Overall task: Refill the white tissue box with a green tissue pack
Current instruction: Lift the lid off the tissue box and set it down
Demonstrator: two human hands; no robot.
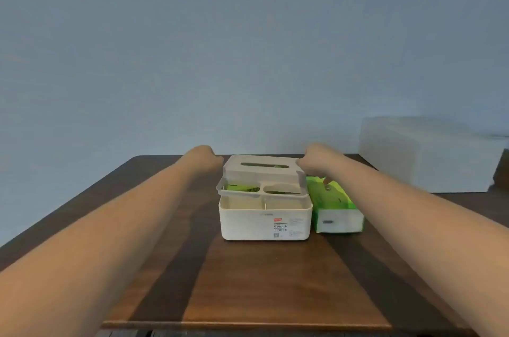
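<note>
The white tissue box (265,222) stands in the middle of the wooden table. Its translucent lid (261,172), with a slot on top, is raised a little above the box body. My left hand (205,157) grips the lid's left end and my right hand (314,161) grips its right end. Through the lid's front openings something green (241,187) shows inside. A green tissue pack (333,205) lies flat on the table just right of the box, close beside it. My fingertips are hidden behind the lid.
The dark wooden table (261,281) reaches its near edge at the bottom of the view. A pale white block (429,154) stands at the back right, with a dark object (502,171) at the right edge. A plain blue-grey wall lies behind.
</note>
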